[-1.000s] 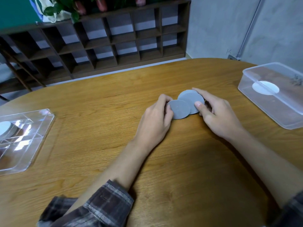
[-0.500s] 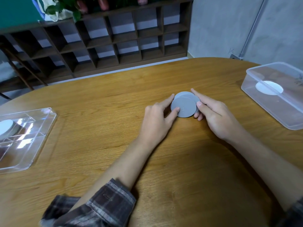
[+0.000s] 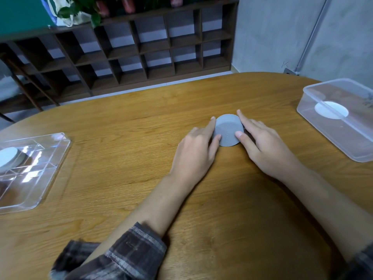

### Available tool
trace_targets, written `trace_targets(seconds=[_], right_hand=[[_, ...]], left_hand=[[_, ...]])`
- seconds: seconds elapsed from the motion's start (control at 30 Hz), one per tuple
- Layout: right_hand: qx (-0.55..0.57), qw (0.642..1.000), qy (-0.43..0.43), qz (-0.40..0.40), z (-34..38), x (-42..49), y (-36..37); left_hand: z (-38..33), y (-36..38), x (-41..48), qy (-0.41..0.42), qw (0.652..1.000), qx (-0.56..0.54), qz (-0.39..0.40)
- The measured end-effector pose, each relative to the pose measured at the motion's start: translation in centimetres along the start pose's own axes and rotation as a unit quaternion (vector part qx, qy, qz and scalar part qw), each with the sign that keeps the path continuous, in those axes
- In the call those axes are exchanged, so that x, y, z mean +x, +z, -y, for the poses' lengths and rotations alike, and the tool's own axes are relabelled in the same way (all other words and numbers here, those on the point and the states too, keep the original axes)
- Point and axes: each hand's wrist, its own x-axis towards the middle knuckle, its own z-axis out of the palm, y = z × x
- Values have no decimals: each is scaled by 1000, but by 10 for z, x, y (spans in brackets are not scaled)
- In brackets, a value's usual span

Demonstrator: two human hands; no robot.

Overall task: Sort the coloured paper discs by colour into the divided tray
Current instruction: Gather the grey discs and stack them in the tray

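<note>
A small stack of grey paper discs [image 3: 228, 130] lies on the wooden table [image 3: 141, 158] near its middle. My left hand [image 3: 198, 150] presses against the stack's left edge with index finger and thumb. My right hand [image 3: 262, 146] touches its right edge the same way. Both hands pinch the stack from the sides. At the far left stands the clear divided tray [image 3: 48, 170], with white discs [image 3: 7, 158] in one far compartment.
A clear plastic box [image 3: 327, 136] with a white disc [image 3: 331, 110] inside sits at the right edge of the table. A dark wooden shelf unit [image 3: 141, 47] runs along the wall beyond the table.
The grey discs lay fanned apart one second ago. Both hands have pushed them together into one aligned stack.
</note>
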Motion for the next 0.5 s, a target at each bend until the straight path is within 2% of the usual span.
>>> trace_targets(seconds=[0.17,0.4,0.5], right_hand=[[26,998,-30,-42,-6,-3,1],[88,995,-6,-46,1,-16,-1],[129,991,-2,-27,15,-24,4]], left_hand=[[12,-7,1,-20,994,-108,-14],[9,-22,-16,-51,978,-202,-4],[11,-37,-31,-93,965,-244,-4]])
